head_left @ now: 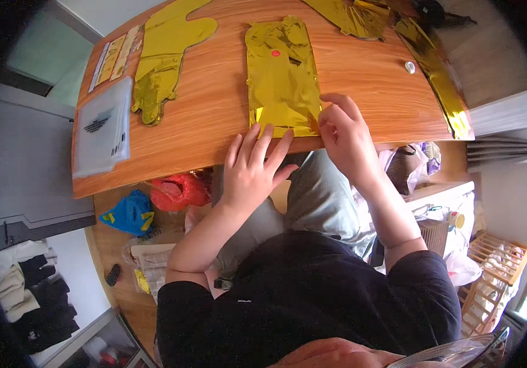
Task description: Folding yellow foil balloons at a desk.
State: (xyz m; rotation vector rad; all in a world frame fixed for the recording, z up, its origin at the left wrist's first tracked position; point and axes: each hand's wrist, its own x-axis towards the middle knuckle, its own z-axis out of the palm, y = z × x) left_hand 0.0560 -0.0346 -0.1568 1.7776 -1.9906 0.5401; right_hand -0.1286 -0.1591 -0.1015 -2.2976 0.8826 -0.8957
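Two bare-handed grips show in my head view, both at the near edge of a wood-grained, orange-brown surface (211, 116). From where I watch, the left grip (249, 173) is flat and wide open, fingers spread and thumb out to the side, with nothing clasped in it; its fingertips reach the near end of a flat, shiny, gold foil rectangle (282, 80) with a small red spot. I see the right grip (344, 132) at that rectangle's near right corner, its fingers partly curled; I cannot tell whether thumb and finger pinch the foil edge. The rectangle runs straight away from both grips. Left of the left grip I have a lobed gold foil piece (164, 61), and farther left a stack of translucent plastic sleeves (100, 135), with printed strips (116, 58) beyond them. Ahead and to the right of the right grip sit a small, clear, round piece (409, 67) and a long gold foil strip (429, 70); a creased gold foil sheet (361, 18) lies farther ahead. Below and left of the left grip, under the surface, are a red bag (180, 191) and a blue bag (127, 211).
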